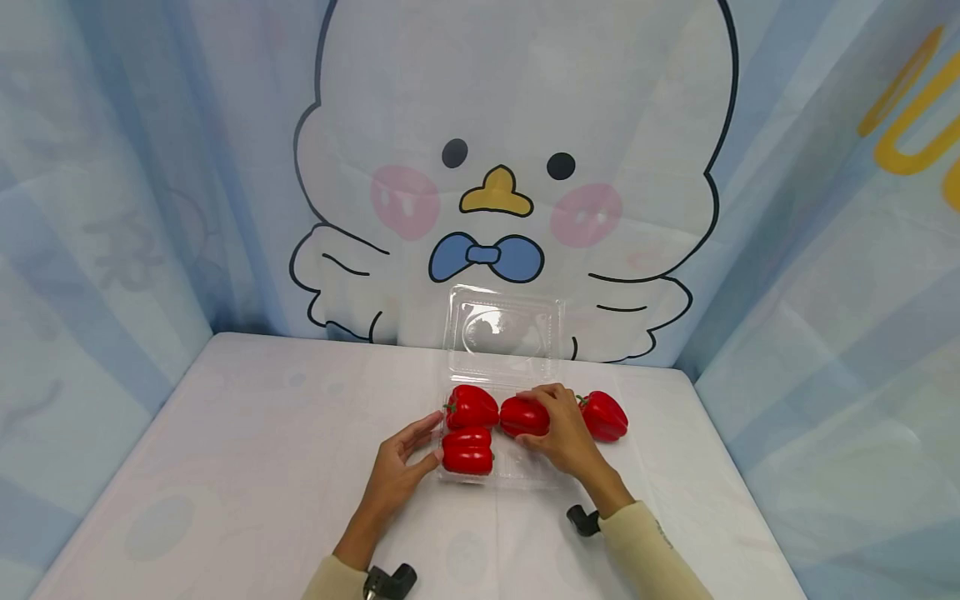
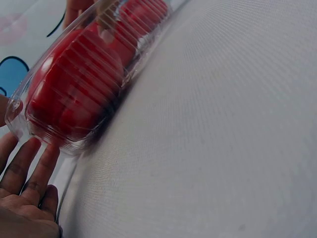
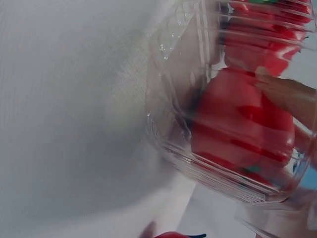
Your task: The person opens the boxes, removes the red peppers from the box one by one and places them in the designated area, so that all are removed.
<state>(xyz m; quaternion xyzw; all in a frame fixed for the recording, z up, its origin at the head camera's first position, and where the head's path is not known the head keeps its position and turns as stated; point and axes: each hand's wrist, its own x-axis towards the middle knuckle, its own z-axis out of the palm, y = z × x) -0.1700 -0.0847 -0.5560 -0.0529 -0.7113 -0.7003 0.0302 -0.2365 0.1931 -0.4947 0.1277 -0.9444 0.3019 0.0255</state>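
A clear plastic clamshell container [image 1: 525, 477] lies on the table with its lid [image 1: 506, 329] raised at the back. Two red bell peppers, a rear one [image 1: 472, 407] and a front one [image 1: 467, 452], sit in its left half. My right hand [image 1: 562, 429] grips a third bell pepper [image 1: 522, 416] from above, thumb toward me, in the rear right of the container. Through the clear wall in the right wrist view, this bell pepper [image 3: 237, 124] shows under the fingers. My left hand [image 1: 401, 467] touches the container's left wall with fairly straight fingers [image 2: 42, 171].
Another red bell pepper [image 1: 604, 416] lies on the white-covered table [image 1: 285, 467] just right of the container. Behind the table hangs a curtain [image 1: 510, 83] printed with a cartoon bird, and the lid stands close in front of it.
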